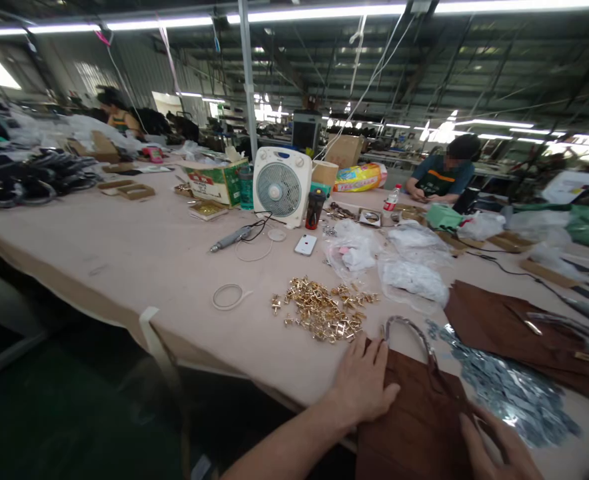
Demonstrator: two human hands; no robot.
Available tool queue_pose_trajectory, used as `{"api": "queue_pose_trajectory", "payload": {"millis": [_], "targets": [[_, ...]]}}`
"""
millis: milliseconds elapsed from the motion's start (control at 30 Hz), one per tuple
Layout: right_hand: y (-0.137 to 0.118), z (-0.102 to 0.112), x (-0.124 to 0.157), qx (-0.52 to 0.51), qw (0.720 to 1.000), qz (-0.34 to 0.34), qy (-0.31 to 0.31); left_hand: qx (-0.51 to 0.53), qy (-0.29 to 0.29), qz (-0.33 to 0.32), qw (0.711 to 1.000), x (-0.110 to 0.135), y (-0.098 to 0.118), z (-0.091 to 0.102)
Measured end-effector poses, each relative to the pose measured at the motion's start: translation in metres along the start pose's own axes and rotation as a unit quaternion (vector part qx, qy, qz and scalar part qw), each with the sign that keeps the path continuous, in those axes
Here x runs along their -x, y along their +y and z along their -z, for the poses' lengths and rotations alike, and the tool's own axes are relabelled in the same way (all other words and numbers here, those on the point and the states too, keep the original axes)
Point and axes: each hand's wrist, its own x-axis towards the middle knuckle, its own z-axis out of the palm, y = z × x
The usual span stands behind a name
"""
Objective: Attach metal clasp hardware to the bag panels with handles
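Note:
A brown bag (414, 407) with a plastic-wrapped handle (414, 327) lies at the table's front edge, below the middle right of the view. My left hand (364, 380) rests flat on its upper left corner, fingers stretched out. At the right edge of the bag, my right hand (499, 443) has thumb and fingers curled about the material; it is partly cut off and slightly blurred. Just beyond my left hand spreads a heap of gold-coloured metal fittings (324, 310). To the right of the bag are many small grey, shiny pieces (514, 387).
Another brown piece (494, 320) lies at the right. Farther back are clear plastic bags (414, 280), a phone (305, 245), a white fan (282, 187), a corded hand tool (232, 239) and a ring of tape (228, 297). A co-worker (442, 173) sits across the table.

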Motion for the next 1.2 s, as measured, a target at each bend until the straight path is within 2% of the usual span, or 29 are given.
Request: {"api": "queue_pose_trajectory", "payload": {"millis": [100,267,400,533,700,1033,1200], "targets": [[-0.032,-0.015,0.002,-0.059,0.998,0.003,-0.008,-0.013,0.027,-0.009,0.999,0.010,0.004,0.002],[-0.093,-0.052,-0.008,-0.167,0.976,0.061,-0.127,-0.035,0.051,-0.044,0.997,0.019,0.002,0.005],[-0.120,-0.084,-0.028,-0.225,0.954,0.054,-0.192,-0.038,0.062,-0.044,0.996,0.015,-0.005,0.004],[-0.123,-0.109,-0.048,-0.188,0.960,0.072,-0.195,-0.028,0.070,-0.049,0.996,0.012,-0.011,0.000],[-0.115,-0.127,-0.063,-0.114,0.964,0.123,-0.205,-0.014,0.076,-0.049,0.996,0.010,-0.015,0.000],[-0.112,-0.140,-0.076,-0.022,0.959,0.177,-0.221,0.016,0.074,-0.037,0.996,0.008,-0.012,0.006],[-0.120,-0.141,-0.077,0.016,0.960,0.164,-0.225,0.029,0.081,-0.044,0.995,0.009,-0.010,0.009]]}}
